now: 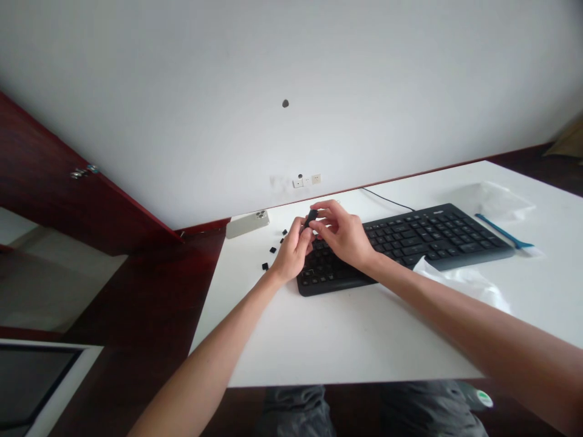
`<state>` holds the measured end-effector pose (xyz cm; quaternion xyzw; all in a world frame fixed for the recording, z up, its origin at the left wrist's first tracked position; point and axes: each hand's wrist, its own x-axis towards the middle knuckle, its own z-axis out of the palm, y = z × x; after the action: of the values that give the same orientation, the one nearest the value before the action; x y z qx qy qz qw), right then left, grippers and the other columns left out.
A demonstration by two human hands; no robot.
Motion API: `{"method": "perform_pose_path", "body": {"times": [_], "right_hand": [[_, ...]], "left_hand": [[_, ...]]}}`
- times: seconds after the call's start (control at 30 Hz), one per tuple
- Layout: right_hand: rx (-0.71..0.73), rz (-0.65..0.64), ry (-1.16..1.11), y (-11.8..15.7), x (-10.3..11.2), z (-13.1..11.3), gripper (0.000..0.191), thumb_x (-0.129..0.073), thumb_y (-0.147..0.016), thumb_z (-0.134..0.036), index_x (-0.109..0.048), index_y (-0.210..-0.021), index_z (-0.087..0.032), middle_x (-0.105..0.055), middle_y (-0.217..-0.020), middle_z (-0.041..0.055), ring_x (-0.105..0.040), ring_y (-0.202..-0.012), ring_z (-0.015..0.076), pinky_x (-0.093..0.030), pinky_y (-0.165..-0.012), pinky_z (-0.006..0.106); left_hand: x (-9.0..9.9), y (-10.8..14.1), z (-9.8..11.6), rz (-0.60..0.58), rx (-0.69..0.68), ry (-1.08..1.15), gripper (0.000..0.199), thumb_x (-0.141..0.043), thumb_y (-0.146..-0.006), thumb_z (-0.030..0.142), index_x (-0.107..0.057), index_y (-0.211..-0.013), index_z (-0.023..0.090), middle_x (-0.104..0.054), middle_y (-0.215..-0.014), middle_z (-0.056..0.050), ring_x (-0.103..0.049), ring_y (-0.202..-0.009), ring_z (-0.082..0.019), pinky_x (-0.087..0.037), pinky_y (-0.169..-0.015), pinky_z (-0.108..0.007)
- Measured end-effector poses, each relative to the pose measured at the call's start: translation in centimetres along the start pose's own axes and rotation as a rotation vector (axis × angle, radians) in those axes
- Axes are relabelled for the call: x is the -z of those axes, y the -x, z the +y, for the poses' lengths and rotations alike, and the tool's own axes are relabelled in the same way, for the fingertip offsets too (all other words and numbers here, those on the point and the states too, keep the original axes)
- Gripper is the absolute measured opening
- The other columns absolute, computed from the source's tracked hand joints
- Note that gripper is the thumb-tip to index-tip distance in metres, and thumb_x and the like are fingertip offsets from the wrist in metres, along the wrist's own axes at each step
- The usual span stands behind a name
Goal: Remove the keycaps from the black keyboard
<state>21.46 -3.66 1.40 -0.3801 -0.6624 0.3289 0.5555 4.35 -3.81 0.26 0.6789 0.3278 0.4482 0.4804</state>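
– "Closely, then: where are the hands relative to the keyboard [430,240]?"

– "Over its left end. Left hand [294,249]: thumb and forefinger closed to a narrow pinch on a small black piece [311,217]. Right hand [348,240]: thumb and fingertips curled nearly closed on the same piece, other fingers loosely bent. Piece looks tilted, raised above the keys. Whether it is a keycap, cannot tell."

– "Handling notes?"

– "Light pinch, I judge; steady with the left, turn with the right. Fingertips hide much of it, so open the right a little for a clear look. Low is better: a slip drops it among the keys."

– "In the way?"

– "Right forearm crosses the keyboard's front edge, partly covering a crumpled white cloth [469,282] there. A sleeve-like sweep of the arm could drag it. Left of the keyboard, loose black caps [272,250] lie scattered on the white table [341,340], near the left wrist; easily knocked."

– "Farther out?"

– "Blue-handled brush [503,230] just right of the keyboard; clear plastic bag [505,200] beyond its right end. Phone [248,224] beyond the caps, left of it. Thin cable [387,198] runs from its back edge; wall sockets [306,181] behind."
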Motion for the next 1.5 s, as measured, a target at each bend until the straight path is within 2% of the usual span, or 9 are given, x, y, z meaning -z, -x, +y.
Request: {"method": "perform_pose_path", "body": {"times": [0.13, 0.23, 0.3, 0.43, 0.57, 0.77, 1.07, 1.27, 1.5], "right_hand": [[0.104, 0.079, 0.050, 0.2, 0.0, -0.6, 0.064, -0.068, -0.098, -0.041, -0.044, -0.157, -0.032, -0.075, -0.131, 0.0087, -0.079, -0.094, 0.0237, -0.069, -0.084, 0.041], [0.138, 0.132, 0.074, 0.1, -0.1, -0.5, 0.078, -0.070, -0.095, -0.038, -0.034, -0.164, -0.032, -0.074, -0.132, 0.0093, -0.076, -0.107, 0.0255, -0.067, -0.089, 0.043], [0.126, 0.113, 0.101, 0.0, -0.1, -0.1, 0.074, -0.071, -0.094, -0.036, -0.038, -0.161, -0.030, -0.076, -0.127, 0.0084, -0.075, -0.108, 0.0254, -0.066, -0.090, 0.043], [0.092, 0.065, 0.133, 0.0, -0.1, 0.5, 0.050, -0.065, -0.097, -0.034, -0.055, -0.145, -0.025, -0.079, -0.111, 0.0069, -0.076, -0.098, 0.0232, -0.065, -0.086, 0.040], [0.085, 0.072, 0.147, 0.0, -0.1, 0.4, 0.038, -0.062, -0.098, -0.030, -0.062, -0.135, -0.023, -0.079, -0.097, 0.0043, -0.075, -0.088, 0.0206, -0.062, -0.080, 0.035], [0.053, -0.008, 0.190, -0.1, 0.0, 0.3, 0.031, -0.059, -0.097, -0.026, -0.066, -0.128, -0.023, -0.078, -0.091, 0.0023, -0.073, -0.082, 0.0187, -0.058, -0.077, 0.032], [-0.005, -0.089, 0.190, 0.1, 0.0, -0.1, 0.033, -0.057, -0.101, -0.033, -0.064, -0.131, -0.022, -0.077, -0.094, 0.0020, -0.065, -0.062, 0.0143, -0.049, -0.063, 0.029], [-0.008, -0.103, 0.209, 0.2, 0.0, -0.1, 0.034, -0.053, -0.103, -0.037, -0.065, -0.131, -0.022, -0.077, -0.092, 0.0028, -0.064, -0.062, 0.0151, -0.048, -0.064, 0.029], [-0.001, -0.164, 0.194, 0.3, 0.2, 0.0, 0.035, -0.049, -0.107, -0.042, -0.066, -0.130, -0.023, -0.077, -0.088, 0.0024, -0.065, -0.063, 0.0166, -0.049, -0.066, 0.031]], "left_hand": [[0.0, -0.5, 1.0, 0.040, 0.017, 0.235, 0.019, -0.057, -0.104, 0.041, -0.052, -0.107, 0.023, -0.054, -0.086, 0.002, -0.053, -0.070, -0.012, -0.044, -0.069, -0.026], [0.6, -0.7, 2.2, 0.062, 0.113, 0.484, 0.013, -0.059, -0.095, 0.033, -0.052, -0.101, 0.022, -0.051, -0.080, 0.003, -0.050, -0.063, -0.011, -0.042, -0.064, -0.025], [1.0, -0.7, 3.0, 0.016, 0.190, 0.629, 0.021, -0.058, -0.094, 0.041, -0.052, -0.092, 0.020, -0.045, -0.074, 0.003, -0.045, -0.058, -0.010, -0.039, -0.060, -0.025], [1.5, -0.6, 4.0, -0.082, 0.272, 0.755, 0.056, -0.046, -0.096, 0.069, -0.043, -0.070, 0.020, -0.033, -0.063, 0.003, -0.038, -0.054, -0.011, -0.038, -0.058, -0.027], [1.5, -0.6, 4.1, -0.056, 0.328, 0.779, 0.057, -0.039, -0.102, 0.059, -0.033, -0.060, 0.021, -0.025, -0.055, 0.004, -0.030, -0.048, -0.011, -0.033, -0.053, -0.027], [1.7, -0.5, 4.6, 0.030, 0.390, 0.951, 0.051, -0.039, -0.101, 0.057, -0.029, -0.064, 0.022, -0.026, -0.055, 0.004, -0.033, -0.048, -0.012, -0.034, -0.053, -0.029], [1.7, -0.6, 4.7, 0.190, 0.371, 1.028, 0.045, -0.042, -0.100, 0.051, -0.029, -0.069, 0.023, -0.030, -0.056, 0.004, -0.035, -0.049, -0.013, -0.036, -0.053, -0.030], [1.9, -0.4, 4.7, 0.199, 0.350, 1.010, 0.048, -0.044, -0.100, 0.054, -0.026, -0.068, 0.022, -0.026, -0.056, 0.004, -0.032, -0.049, -0.012, -0.035, -0.053, -0.029], [2.0, -0.6, 4.9, 0.201, 0.363, 0.807, 0.055, -0.034, -0.101, 0.064, -0.025, -0.066, 0.022, -0.021, -0.058, 0.004, -0.025, -0.050, -0.012, -0.034, -0.053, -0.029]]}}
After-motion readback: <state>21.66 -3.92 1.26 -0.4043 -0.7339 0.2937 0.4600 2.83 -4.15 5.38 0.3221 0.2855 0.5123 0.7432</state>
